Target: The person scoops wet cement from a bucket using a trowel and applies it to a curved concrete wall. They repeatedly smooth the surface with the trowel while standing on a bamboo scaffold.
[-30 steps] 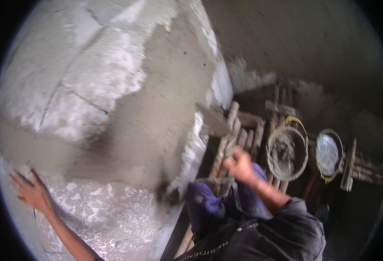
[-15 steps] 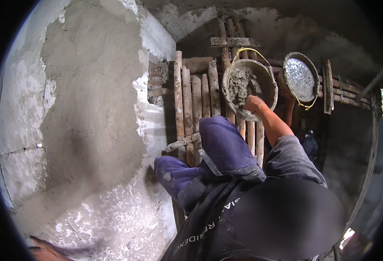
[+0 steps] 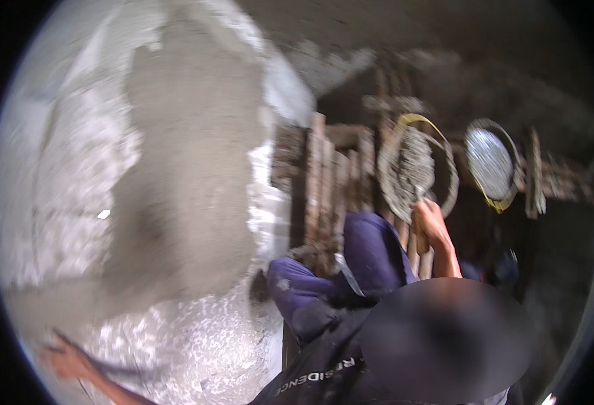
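My right hand (image 3: 433,221) is closed round the wooden handle of a trowel (image 3: 420,236). Grey wet mortar (image 3: 415,160) is heaped on its blade, over a round bucket (image 3: 387,196) with a yellow handle. Motion blurs the line between this load and the mortar in the bucket. At the lower left, my left hand (image 3: 67,362) is by the wall (image 3: 196,344), fingers spread and nothing seen in them. Whether it touches the wall is unclear. Smooth damp plaster (image 3: 196,169) covers the wall's middle, with rough pale patches around it.
A second bucket (image 3: 517,177) with a yellow handle and a shiny, silvery inside stands to the right. Under and around the buckets run wooden poles (image 3: 316,182) with gaps between them. A dark blue shape (image 3: 505,268) lies lower right. My bent knees (image 3: 374,246) are in front of the mortar bucket.
My right hand has drawn back toward me from inside the bucket, and the mortar-loaded trowel now shows. My left hand has come further into view. The whole scene has shifted right and down.
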{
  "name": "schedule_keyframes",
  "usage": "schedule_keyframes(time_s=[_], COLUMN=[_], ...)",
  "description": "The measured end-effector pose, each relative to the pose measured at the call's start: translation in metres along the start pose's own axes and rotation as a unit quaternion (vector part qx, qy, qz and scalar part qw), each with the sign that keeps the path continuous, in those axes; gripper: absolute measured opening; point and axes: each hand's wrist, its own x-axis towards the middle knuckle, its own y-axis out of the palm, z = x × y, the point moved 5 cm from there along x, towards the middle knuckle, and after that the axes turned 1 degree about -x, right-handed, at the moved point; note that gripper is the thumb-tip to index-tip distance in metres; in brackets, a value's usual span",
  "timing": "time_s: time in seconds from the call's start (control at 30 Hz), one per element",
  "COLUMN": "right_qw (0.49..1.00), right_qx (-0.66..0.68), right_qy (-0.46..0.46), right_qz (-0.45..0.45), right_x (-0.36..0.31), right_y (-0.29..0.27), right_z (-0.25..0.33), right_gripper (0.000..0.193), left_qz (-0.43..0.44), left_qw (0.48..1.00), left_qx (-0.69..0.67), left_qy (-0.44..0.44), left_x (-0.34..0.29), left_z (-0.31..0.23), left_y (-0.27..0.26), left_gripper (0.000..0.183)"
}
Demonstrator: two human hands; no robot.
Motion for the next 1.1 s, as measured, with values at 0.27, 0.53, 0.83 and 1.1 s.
schedule_keyframes(time_s=[0.27,0.53,0.83,1.1], right_qw=[0.887,0.841,0.882,0.966], right_qx=[0.318,0.103,0.049,0.134], right_qy=[-0.316,-0.502,-0.453,-0.171], right_qz=[-0.109,-0.172,0.116,0.142], right_x=[0.038,-0.007,-0.046,0.079], right_y=[0.121,0.322,0.397,0.479], right_z=[0.183,0.302,0.125,0.240], right_gripper=[0.025,0.015,0.028,0.020], left_qz=[0.025,0.042,0.030,0.028], left_qw=[0.998,0.997,0.997,0.997], left_qx=[-0.054,-0.050,-0.063,-0.071], left_qy=[-0.019,-0.043,-0.027,-0.032], left_x=[0.004,0.007,0.010,0.008], left_z=[-0.014,-0.013,-0.018,-0.016], left_y=[-0.022,-0.030,-0.030,-0.028], left_gripper=[0.069,0.067,0.068,0.069])
